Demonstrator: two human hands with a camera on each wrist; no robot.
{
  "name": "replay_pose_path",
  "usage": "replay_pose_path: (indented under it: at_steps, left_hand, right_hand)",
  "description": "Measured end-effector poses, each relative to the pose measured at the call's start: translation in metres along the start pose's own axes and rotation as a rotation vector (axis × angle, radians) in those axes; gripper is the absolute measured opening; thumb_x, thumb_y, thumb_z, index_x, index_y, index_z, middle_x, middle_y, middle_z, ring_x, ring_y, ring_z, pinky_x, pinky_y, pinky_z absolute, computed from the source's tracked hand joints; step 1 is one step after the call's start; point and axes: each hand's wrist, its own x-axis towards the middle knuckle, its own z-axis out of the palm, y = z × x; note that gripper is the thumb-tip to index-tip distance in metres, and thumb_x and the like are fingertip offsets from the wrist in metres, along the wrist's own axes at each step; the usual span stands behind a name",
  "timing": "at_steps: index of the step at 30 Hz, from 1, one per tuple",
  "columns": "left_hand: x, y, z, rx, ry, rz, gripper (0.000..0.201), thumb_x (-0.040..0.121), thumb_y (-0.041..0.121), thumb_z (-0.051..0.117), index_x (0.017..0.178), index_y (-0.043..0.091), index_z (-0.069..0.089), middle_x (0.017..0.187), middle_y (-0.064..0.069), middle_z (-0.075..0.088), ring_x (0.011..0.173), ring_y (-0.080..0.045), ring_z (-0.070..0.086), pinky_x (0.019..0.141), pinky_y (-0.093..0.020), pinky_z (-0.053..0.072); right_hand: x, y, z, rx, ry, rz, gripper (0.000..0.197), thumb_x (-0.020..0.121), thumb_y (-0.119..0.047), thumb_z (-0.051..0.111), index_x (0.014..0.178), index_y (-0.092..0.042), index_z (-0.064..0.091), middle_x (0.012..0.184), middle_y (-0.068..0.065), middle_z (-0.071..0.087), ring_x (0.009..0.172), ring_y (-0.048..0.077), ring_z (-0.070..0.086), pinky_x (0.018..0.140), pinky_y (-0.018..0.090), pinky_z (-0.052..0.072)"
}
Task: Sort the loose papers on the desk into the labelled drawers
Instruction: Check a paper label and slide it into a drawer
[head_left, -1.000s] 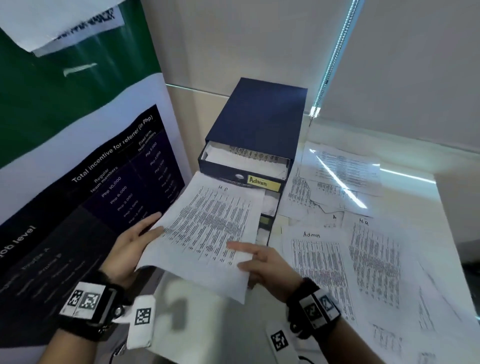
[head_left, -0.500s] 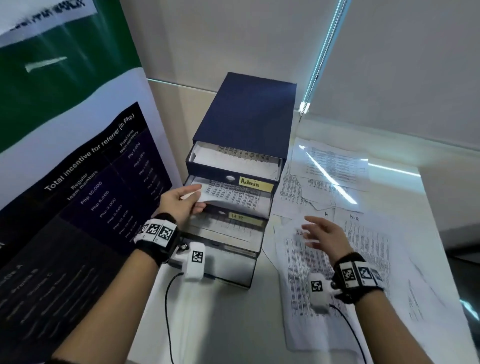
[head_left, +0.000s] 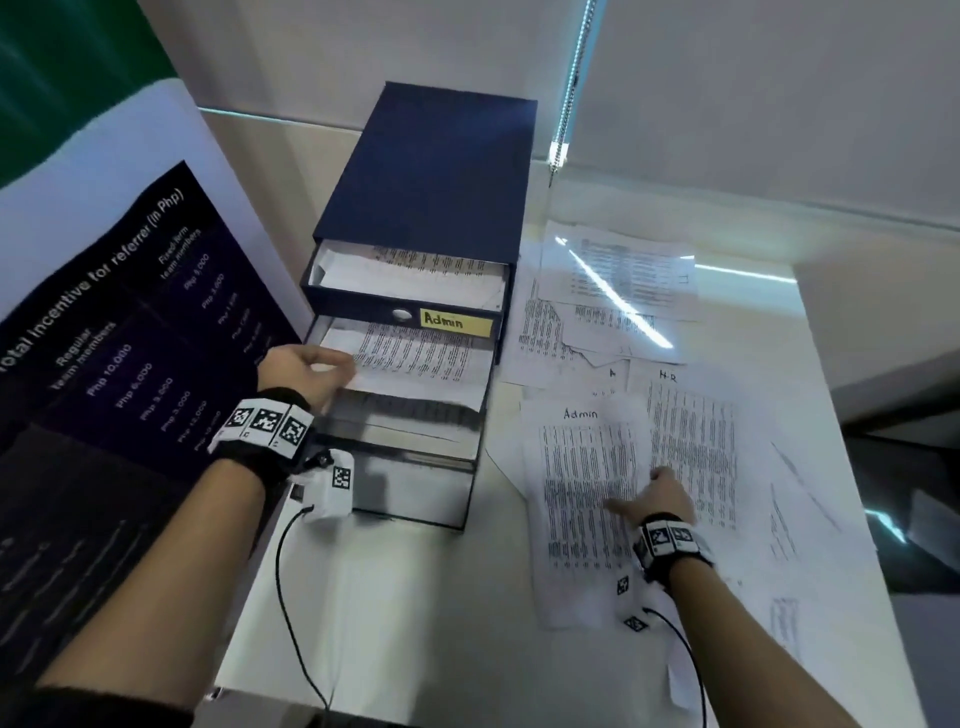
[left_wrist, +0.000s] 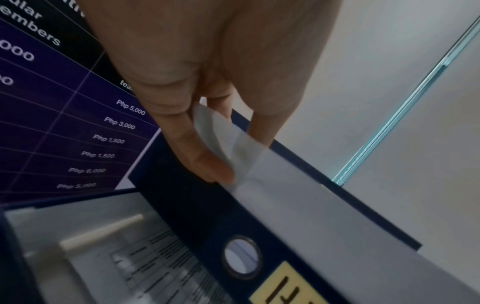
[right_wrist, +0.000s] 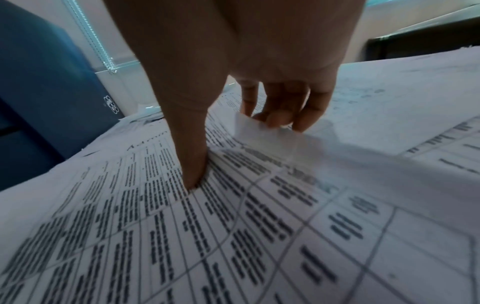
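Nearest, the right hand (head_left: 662, 496) pinches the right edge of the "Admin" sheet (head_left: 584, 499) lying on the counter (head_left: 415, 597), long axis pointing away. The left hand (head_left: 306, 376) grips a sheet (head_left: 415, 364) over the second drawer. Admin drawer (head_left: 405, 312) sits farther back-left, so I'd guess the sheet travels that way.

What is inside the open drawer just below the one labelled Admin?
The open second drawer holds a printed white sheet lying on top; the left hand pinches its near-left corner. Anything beneath that sheet is covered, and the drawer's back is hidden under the Admin drawer.
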Motion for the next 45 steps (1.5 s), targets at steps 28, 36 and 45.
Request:
replay_pose_path:
  at_steps: [28,36,45]
  left_hand:
    - [-0.015,0.010,-0.028,0.357,-0.150,-0.108,0.030,0.101,0.001,0.039,0.121,-0.007,0.060,0.124,-0.022,0.062,0.124,-0.029,0.051,0.096,-0.037,0.040]
    - [-0.055,0.002,-0.112,-0.927,-0.588,-0.286,0.071,0.088,0.072,0.035,0.131,0.019,0.056,0.113,-0.019,0.070,0.074,-0.034,0.074,0.057,-0.035,0.059]
    - [-0.051,0.021,-0.117,-0.718,-0.576,-0.072,0.047,0.091,0.029,0.065,0.134,0.020,0.050,0.108,-0.017,0.072,0.058,-0.022,0.072,0.044,-0.023,0.055]
  right_hand:
    - [-0.170,-0.196,-0.126,1.056,-0.281,-0.657,0.039,0.099,-0.015,0.052,0.138,-0.018,0.049,0.131,0.004,0.063,0.114,0.018,0.063,0.088,0.034,0.054]
    - [-0.179,-0.238,-0.113,0.866,-0.503,-0.499,0.023,0.093,0.005,0.051,0.110,-0.009,0.057,0.087,-0.002,0.063,0.048,-0.011,0.059,0.046,0.007,0.045]
    - [-0.186,-0.253,-0.131,0.809,-0.687,-0.172,0.026,0.094,-0.028,0.062,0.087,-0.004,0.062,0.042,0.002,0.054,0.030,0.010,0.049,0.029,0.019,0.035]
